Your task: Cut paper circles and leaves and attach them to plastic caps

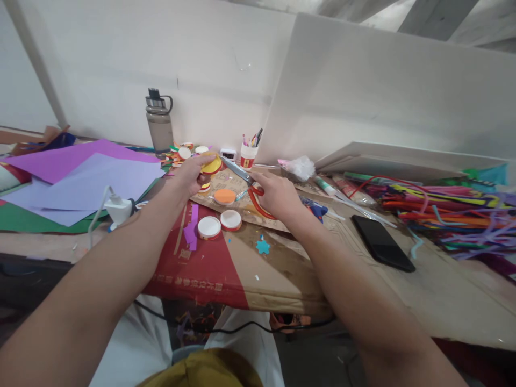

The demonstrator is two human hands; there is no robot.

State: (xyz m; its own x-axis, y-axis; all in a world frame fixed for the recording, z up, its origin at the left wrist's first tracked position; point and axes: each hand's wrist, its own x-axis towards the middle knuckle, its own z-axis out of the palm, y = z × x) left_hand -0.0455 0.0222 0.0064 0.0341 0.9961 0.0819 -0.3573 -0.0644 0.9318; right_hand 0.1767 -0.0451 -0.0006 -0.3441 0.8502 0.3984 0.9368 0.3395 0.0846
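My left hand pinches a round yellow piece with a red edge, held up above the table. In my right hand is a pair of scissors with red handles, its blades pointing up and left toward the yellow piece. Below my hands, an orange disc lies on the cardboard. Two white discs with red rims, one at left and one at right, sit nearer to me. Beside them are a purple paper strip and a blue star-like cutout.
Coloured paper sheets and a white plug lie at left. Behind stand a bottle and a cup of pens. A black phone and many pipe cleaners are at right.
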